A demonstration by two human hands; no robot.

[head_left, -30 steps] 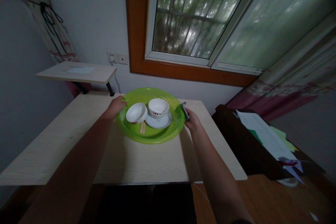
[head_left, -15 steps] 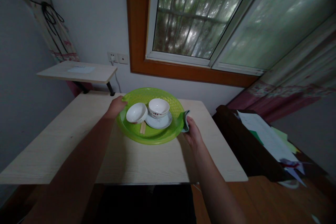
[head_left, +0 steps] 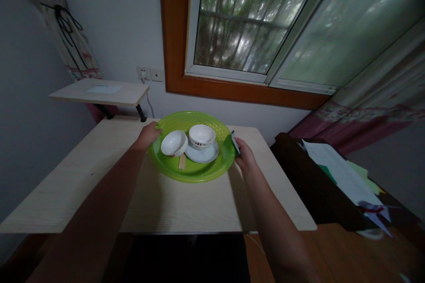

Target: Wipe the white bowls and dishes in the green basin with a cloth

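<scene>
A round, bright green plastic tray (head_left: 195,174) is at the far middle of the pale wooden table. My left hand (head_left: 148,136) is closed on its left rim. At the right rim, my right hand (head_left: 245,154) holds a dark grey-green cloth (head_left: 235,142) against the tray's edge, its fingertips partly hidden. Inside the tray, one white bowl (head_left: 174,143) leans to one side. Stacked white bowls (head_left: 202,135) with a printed pattern rest on a white plate (head_left: 203,156). Wooden chopsticks (head_left: 182,162) stick out between the tilted bowl and the plate.
A small raised shelf (head_left: 129,93) with a paper on it stands at the table's (head_left: 195,208) back left. Behind are a wall socket (head_left: 150,74) and a barred window (head_left: 245,22). To the right, a dark cabinet (head_left: 292,172) carries papers (head_left: 341,177).
The right hand has shifted slightly up along the tray's rim, and the cloth is now seen narrower, more edge-on. The left hand keeps its grip; the dishes keep their places on the tray.
</scene>
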